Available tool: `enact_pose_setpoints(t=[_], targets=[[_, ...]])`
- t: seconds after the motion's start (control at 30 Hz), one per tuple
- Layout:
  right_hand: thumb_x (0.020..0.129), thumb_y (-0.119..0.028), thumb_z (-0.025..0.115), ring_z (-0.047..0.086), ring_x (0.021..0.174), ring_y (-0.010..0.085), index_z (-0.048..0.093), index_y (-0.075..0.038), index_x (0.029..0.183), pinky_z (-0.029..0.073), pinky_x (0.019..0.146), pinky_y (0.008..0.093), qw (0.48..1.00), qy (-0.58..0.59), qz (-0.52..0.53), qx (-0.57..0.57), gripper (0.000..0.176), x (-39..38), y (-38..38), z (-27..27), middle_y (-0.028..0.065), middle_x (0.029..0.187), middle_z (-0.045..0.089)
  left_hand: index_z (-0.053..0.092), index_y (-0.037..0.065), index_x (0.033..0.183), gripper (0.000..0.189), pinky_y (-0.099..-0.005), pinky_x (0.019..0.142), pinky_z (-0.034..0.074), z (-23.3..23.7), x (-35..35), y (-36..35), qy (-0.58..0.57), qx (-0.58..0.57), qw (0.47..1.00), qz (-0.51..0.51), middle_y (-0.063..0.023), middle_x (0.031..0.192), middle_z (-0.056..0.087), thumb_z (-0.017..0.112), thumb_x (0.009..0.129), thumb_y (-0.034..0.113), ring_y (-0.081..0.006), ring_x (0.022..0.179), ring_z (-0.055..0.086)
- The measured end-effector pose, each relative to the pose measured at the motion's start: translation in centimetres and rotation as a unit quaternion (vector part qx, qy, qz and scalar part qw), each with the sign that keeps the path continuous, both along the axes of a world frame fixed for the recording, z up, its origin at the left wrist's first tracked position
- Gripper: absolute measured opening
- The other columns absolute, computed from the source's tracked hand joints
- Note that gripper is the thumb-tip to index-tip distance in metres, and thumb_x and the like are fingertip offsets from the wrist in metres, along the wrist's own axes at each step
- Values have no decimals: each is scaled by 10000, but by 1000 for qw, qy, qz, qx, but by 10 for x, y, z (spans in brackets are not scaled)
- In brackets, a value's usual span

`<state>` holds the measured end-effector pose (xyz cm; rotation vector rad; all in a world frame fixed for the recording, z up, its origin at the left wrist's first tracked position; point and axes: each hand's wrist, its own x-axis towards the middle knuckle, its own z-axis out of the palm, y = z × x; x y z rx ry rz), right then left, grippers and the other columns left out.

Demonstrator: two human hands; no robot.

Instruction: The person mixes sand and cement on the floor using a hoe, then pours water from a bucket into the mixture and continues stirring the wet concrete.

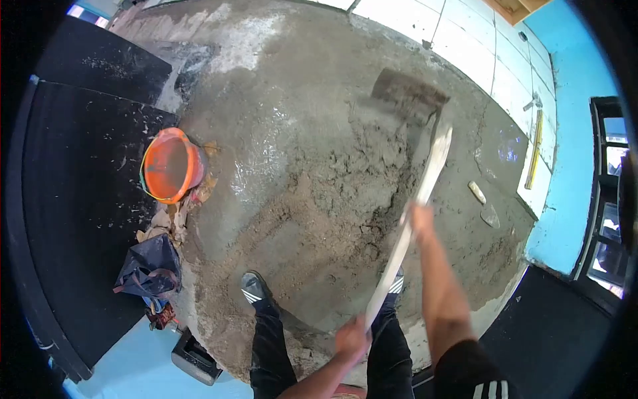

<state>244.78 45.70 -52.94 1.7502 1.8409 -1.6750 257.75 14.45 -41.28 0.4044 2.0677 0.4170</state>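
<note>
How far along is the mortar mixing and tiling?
Looks done: white tiles laid along the far edge, with joint lines visible. In hand: left hand and right hand work the hoe over wet mortar. Probably remaining: more mixing, since the mortar is lumpy mid-floor; then spreading, with the trowel lying unused, and tiling the grey area, if planned.

The blade [407,92] is blurred, one shoe [397,284] partly hidden.

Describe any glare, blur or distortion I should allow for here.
Head view: motion blur smears the tool's blade and softens the right forearm; glare speckles the wet cement left of centre; the window looks washed out; wide-angle distortion bows the white tiles; corners fall to black.
</note>
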Motion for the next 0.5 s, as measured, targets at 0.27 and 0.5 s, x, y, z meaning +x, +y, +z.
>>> enact_pose_setpoints(t=[0.27,0.5], targets=[[896,-289,490,590,656,243,594,-32,823,491,588,403,991,-69,-73,-88,287,-3,26,-81,112,770,606,511,101,1192,497,-473,748,523,24,-68,8,-41,-19,999,-14,-167,909,640,672,729,185,-358,856,654],[843,-190,539,604,574,254,594,97,864,485,505,404,981,-65,-153,-98,293,41,-145,23,150,705,597,514,89,1214,559,-485,720,526,75,26,-137,-74,-86,993,-30,-159,901,654,704,725,283,-355,822,659]])
